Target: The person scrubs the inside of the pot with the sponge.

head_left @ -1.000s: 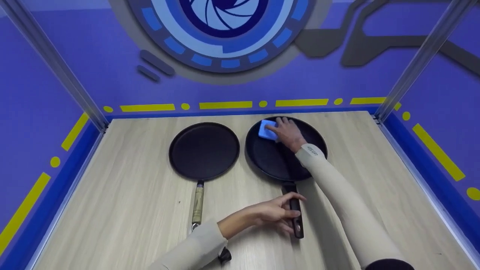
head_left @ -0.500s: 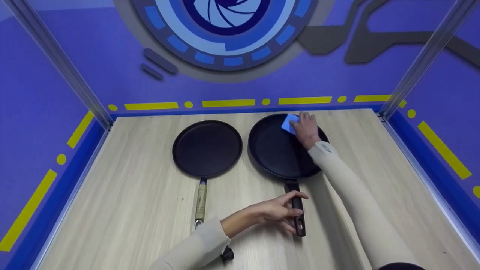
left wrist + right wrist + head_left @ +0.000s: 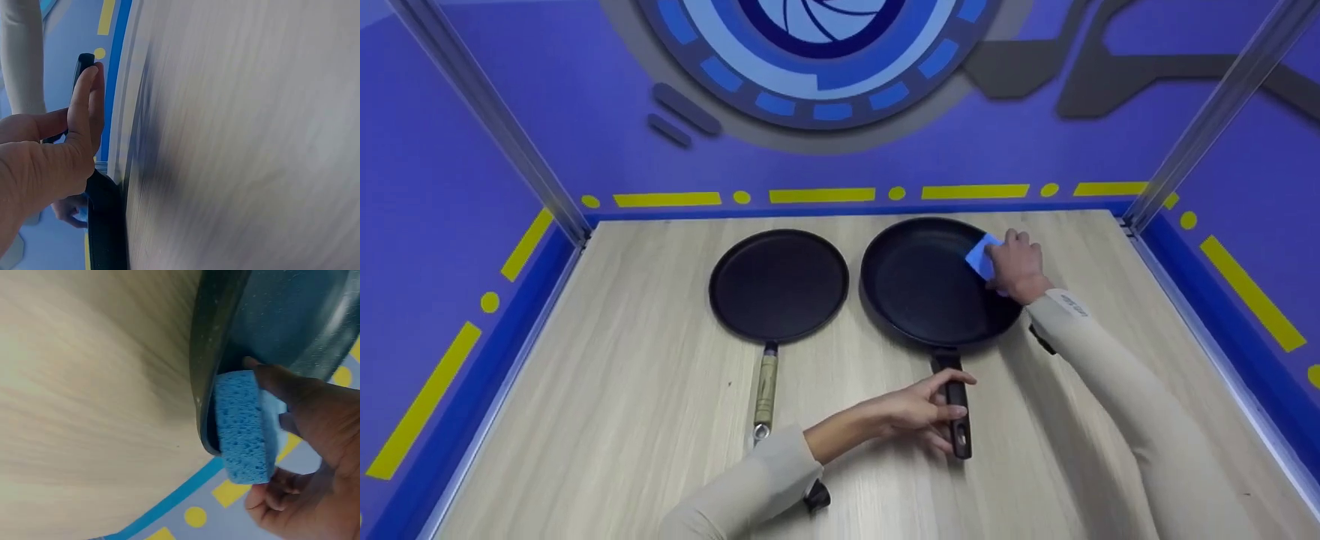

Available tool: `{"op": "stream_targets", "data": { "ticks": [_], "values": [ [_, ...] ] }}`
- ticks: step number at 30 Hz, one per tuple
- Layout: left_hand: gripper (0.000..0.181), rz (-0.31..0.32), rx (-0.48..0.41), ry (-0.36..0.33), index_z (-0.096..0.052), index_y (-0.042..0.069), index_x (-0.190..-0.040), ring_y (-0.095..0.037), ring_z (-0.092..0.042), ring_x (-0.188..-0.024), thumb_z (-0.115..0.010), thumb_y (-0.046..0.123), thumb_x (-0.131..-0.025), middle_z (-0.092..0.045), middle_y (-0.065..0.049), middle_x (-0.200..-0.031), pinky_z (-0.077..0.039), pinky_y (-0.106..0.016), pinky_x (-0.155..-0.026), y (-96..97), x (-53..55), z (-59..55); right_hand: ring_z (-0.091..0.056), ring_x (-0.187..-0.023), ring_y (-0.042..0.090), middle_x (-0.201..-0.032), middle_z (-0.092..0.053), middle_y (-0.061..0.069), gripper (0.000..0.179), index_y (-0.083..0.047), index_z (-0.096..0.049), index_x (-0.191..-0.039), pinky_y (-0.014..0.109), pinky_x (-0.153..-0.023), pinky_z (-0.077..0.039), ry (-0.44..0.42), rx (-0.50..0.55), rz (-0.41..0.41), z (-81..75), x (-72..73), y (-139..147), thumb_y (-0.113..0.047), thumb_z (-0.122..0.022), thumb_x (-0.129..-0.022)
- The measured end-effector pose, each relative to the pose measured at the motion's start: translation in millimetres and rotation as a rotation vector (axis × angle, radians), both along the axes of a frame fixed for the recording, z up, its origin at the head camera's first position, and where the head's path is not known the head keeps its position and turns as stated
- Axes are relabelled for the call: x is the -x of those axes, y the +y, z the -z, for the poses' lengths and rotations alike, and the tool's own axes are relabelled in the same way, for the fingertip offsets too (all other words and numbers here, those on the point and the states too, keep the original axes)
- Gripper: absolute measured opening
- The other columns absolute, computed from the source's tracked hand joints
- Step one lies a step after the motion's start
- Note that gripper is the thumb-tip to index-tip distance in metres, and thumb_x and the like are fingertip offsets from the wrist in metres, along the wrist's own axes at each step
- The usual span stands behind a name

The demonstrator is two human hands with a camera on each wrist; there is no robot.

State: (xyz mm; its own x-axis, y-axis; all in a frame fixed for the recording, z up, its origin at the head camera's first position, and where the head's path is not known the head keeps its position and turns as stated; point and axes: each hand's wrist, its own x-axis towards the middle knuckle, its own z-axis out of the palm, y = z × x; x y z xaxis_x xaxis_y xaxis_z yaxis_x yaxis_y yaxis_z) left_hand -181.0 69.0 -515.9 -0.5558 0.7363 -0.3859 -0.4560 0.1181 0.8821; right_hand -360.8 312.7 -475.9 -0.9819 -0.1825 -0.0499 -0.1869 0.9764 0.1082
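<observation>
A deep black frying pan (image 3: 922, 285) lies on the right of the table, its black handle (image 3: 958, 420) toward me. My left hand (image 3: 911, 409) grips that handle, thumb on top, as the left wrist view also shows from the side. In my right hand (image 3: 1020, 266) I pinch a blue sponge (image 3: 242, 427) between thumb and fingers. The right wrist view has the sponge against the inside of the pan's side wall, at the right rim in the head view. Part of the sponge is covered by my fingers.
A flatter black pan (image 3: 778, 285) with a wooden handle (image 3: 766, 390) lies to the left, apart from the frying pan. My left sleeve partly covers its handle end. Blue printed walls (image 3: 825, 169) border the wooden table (image 3: 607, 375) at the back and sides.
My right hand has moved the sponge from the frying pan's far left part along the far side to its right rim. My left hand keeps its grip on the handle.
</observation>
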Motion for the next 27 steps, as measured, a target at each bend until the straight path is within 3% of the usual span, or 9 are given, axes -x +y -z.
{"op": "stream_targets", "data": {
  "ticks": [4, 9, 12, 15, 18, 20, 22, 25, 27],
  "values": [
    [0.05, 0.022, 0.013, 0.027, -0.046, 0.025, -0.148, -0.045, -0.071, -0.106, -0.057, 0.005, -0.104, -0.061, -0.011, -0.104, -0.066, -0.042, -0.079, -0.9, 0.9, -0.8, -0.053, -0.109, 0.056, -0.114, -0.051, 0.039, 0.065, 0.003, -0.062, -0.125, 0.066, -0.083, -0.056, -0.045, 0.045, 0.014, -8.6, -17.3, 6.6, -0.033, -0.089, -0.078],
    [0.05, 0.031, 0.029, 0.058, -0.046, 0.026, -0.148, -0.041, -0.073, -0.102, -0.057, 0.006, -0.104, -0.062, -0.011, -0.103, -0.066, -0.035, -0.072, -2.2, 3.7, -2.3, -0.05, -0.116, 0.06, -0.126, -0.047, 0.043, 0.089, 0.004, -0.042, -0.147, 0.067, -0.086, -0.056, -0.094, 0.106, 0.048, -13.5, -28.1, 9.2, -0.038, -0.085, -0.082],
    [0.051, 0.04, 0.03, 0.052, -0.045, 0.026, -0.149, -0.038, -0.073, -0.101, -0.057, 0.005, -0.104, -0.062, -0.011, -0.103, -0.066, -0.034, -0.071, -2.7, 3.4, -1.4, -0.05, -0.118, 0.06, -0.129, -0.047, 0.044, 0.09, 0.007, -0.041, -0.148, 0.067, -0.09, -0.055, -0.162, 0.122, 0.071, -19.5, -33.2, 7.9, -0.038, -0.084, -0.083],
    [0.052, 0.044, 0.025, 0.047, -0.044, 0.025, -0.15, -0.039, -0.073, -0.101, -0.057, 0.005, -0.104, -0.061, -0.011, -0.103, -0.066, -0.033, -0.07, -3.4, 3.4, -1.0, -0.06, -0.107, 0.054, -0.12, -0.058, 0.039, 0.077, 0.011, -0.057, -0.13, 0.062, -0.086, -0.057, -0.275, 0.093, 0.071, -32.4, -38.6, 4.1, -0.041, -0.084, -0.081],
    [0.052, 0.041, 0.018, 0.046, -0.044, 0.025, -0.15, -0.041, -0.072, -0.102, -0.057, 0.005, -0.104, -0.061, -0.012, -0.104, -0.066, -0.034, -0.071, -3.4, 3.1, -0.8, -0.067, -0.088, 0.039, -0.104, -0.068, 0.027, 0.068, 0.008, -0.066, -0.113, 0.052, -0.072, -0.06, -0.419, 0.063, 0.075, -46.9, -43.4, -1.6, -0.048, -0.084, -0.078],
    [0.052, 0.036, 0.019, 0.049, -0.044, 0.026, -0.149, -0.042, -0.073, -0.102, -0.057, 0.005, -0.104, -0.061, -0.012, -0.103, -0.066, -0.035, -0.072, -3.1, 2.9, -1.0, -0.06, -0.073, 0.025, -0.086, -0.065, 0.014, 0.059, 0.0, -0.068, -0.101, 0.039, -0.061, -0.054, -0.541, 0.058, 0.083, -52.9, -44.5, -5.1, -0.053, -0.081, -0.079],
    [0.052, 0.034, 0.026, 0.059, -0.044, 0.026, -0.149, -0.042, -0.073, -0.1, -0.057, 0.005, -0.104, -0.061, -0.012, -0.102, -0.067, -0.036, -0.072, -2.9, 3.0, -1.8, -0.052, -0.071, 0.017, -0.081, -0.058, 0.003, 0.053, -0.007, -0.067, -0.094, 0.031, -0.058, -0.048, -0.642, 0.066, 0.068, -54.8, -44.4, -7.9, -0.058, -0.077, -0.082],
    [0.052, 0.035, 0.036, 0.073, -0.044, 0.027, -0.15, -0.041, -0.074, -0.098, -0.057, 0.005, -0.104, -0.062, -0.012, -0.1, -0.067, -0.037, -0.072, -3.2, 2.7, -3.1, -0.054, -0.08, 0.014, -0.09, -0.06, 0.001, 0.049, -0.013, -0.071, -0.099, 0.028, -0.061, -0.051, -0.765, 0.116, 0.011, -50.5, -43.1, -10.4, -0.061, -0.071, -0.085],
    [0.052, 0.038, 0.044, 0.075, -0.045, 0.027, -0.15, -0.041, -0.074, -0.097, -0.057, 0.006, -0.104, -0.062, -0.011, -0.1, -0.067, -0.038, -0.072, -3.9, 2.4, -3.4, -0.063, -0.101, 0.021, -0.117, -0.067, 0.009, 0.058, -0.013, -0.072, -0.119, 0.038, -0.076, -0.061, -0.821, 0.164, -0.041, -46.0, -42.3, -11.2, -0.061, -0.069, -0.087]
  ]
}}
